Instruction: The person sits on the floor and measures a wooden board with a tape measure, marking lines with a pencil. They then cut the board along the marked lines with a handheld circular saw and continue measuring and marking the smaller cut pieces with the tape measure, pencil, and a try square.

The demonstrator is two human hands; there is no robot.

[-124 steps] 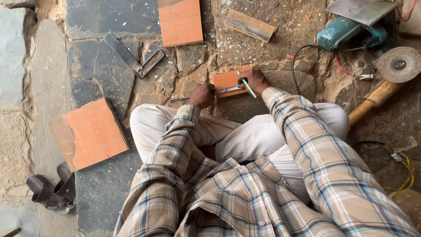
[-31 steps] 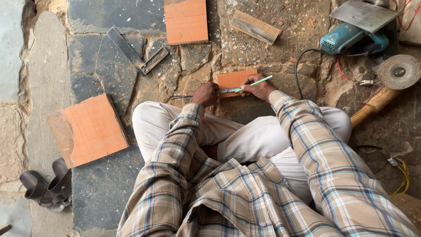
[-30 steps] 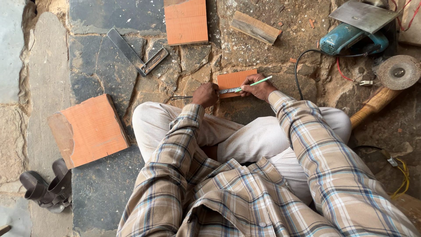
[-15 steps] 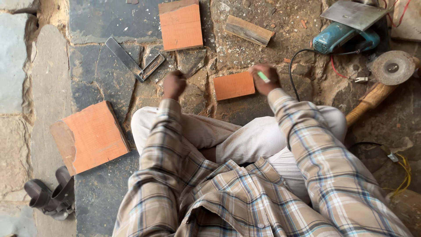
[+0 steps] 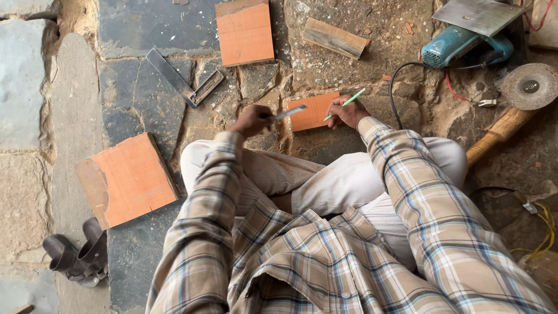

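Note:
A small orange tile piece [image 5: 314, 110] lies on the stone floor in front of my crossed legs. My left hand [image 5: 251, 120] is closed on a thin metal ruler [image 5: 289, 113] whose tip reaches over the tile's left edge. My right hand [image 5: 347, 111] rests at the tile's right edge and holds a green pencil [image 5: 345, 104] pointing up and to the right.
A metal try square [image 5: 181, 79] lies to the upper left. Larger orange tiles sit at the top [image 5: 244, 32] and at the left [image 5: 127, 179]. A wood block [image 5: 335, 38], a blue angle grinder [image 5: 465, 45], a grinding disc [image 5: 529, 86], a wooden handle [image 5: 495, 135] and dark shoes [image 5: 78, 257] surround me.
Half a second ago my left hand was away from the tile to the left. It has come back toward the tile with the ruler. My right hand stays by the tile's right edge.

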